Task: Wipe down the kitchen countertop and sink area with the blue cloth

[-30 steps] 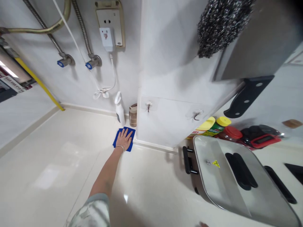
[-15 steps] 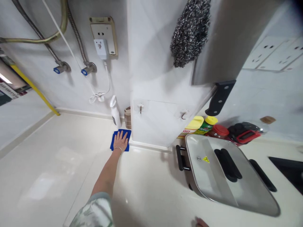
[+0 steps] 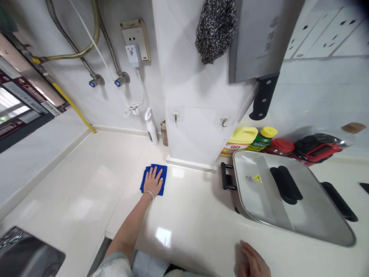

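My left hand point(image 3: 153, 181) lies flat on a folded blue cloth point(image 3: 163, 188), fingers spread, pressing it to the white countertop point(image 3: 184, 215). The cloth sticks out around the fingers on both sides. Behind it, against the wall, stand a white spray bottle point(image 3: 151, 129) and a brownish container point(image 3: 164, 134), partly hidden by the pillar. My right hand point(image 3: 253, 262) is at the bottom edge, over the counter in front of the pan. Its fingers are loosely bent, with nothing visible in them; part of this hand is cut off.
A lidded rectangular electric pan point(image 3: 311, 215) stands at the right, with bottles and jars point(image 3: 266, 134) behind it. A cleaver point(image 3: 259, 46) and a steel wool scourer point(image 3: 216, 30) hang by the pillar point(image 3: 198, 134). A sink point(image 3: 31, 254) lies at the lower left.
My left hand and the blue cloth have moved back from the spray bottle and pillar base toward me. More of my right hand shows now, and the view has shifted.
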A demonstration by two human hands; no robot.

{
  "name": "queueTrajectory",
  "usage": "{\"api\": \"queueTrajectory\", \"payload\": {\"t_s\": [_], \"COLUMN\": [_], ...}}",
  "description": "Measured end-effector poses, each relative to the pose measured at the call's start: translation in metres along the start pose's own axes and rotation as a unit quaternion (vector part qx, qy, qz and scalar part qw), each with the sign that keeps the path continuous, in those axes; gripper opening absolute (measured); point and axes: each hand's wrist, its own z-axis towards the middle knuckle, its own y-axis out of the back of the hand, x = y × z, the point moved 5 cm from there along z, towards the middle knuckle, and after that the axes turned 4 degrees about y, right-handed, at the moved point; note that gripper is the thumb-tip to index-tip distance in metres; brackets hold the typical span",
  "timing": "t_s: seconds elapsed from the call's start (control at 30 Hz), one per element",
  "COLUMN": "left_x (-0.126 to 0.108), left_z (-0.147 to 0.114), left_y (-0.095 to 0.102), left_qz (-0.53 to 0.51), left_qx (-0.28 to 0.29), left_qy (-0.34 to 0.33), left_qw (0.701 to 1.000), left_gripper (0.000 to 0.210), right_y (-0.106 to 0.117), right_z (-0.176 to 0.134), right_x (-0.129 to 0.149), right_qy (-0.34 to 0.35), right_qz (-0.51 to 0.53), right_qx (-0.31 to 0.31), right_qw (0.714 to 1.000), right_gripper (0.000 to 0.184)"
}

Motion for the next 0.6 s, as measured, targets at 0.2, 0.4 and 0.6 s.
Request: {"api": "queueTrajectory", "payload": {"t_s": [0.2,0.4,0.6], "left_x": [-0.021,-0.054,-0.08], "left_z": [-0.076,-0.145,-0.19], "left_y": [0.008,0.018,0.024], "left_qz": [0.014,0.036,0.049], "left_qx": [-0.004,-0.014,-0.021], "left_qy": [-0.016,-0.03,-0.048], "left_qw": [1.0,0.999,0.997], "left_gripper": [0.054,0.059,0.061], "right_y": [0.011,0.012,0.008], "right_z": [0.011,0.008,0.004], "right_x": [0.009,0.008,0.005], "right_qy": [-0.023,-0.012,-0.025], "right_qz": [0.011,0.022,0.032], "right_qx": [-0.005,0.006,0.024], "right_qw": [1.0,1.0,0.999], "right_gripper": [0.041,0.04,0.035]}}
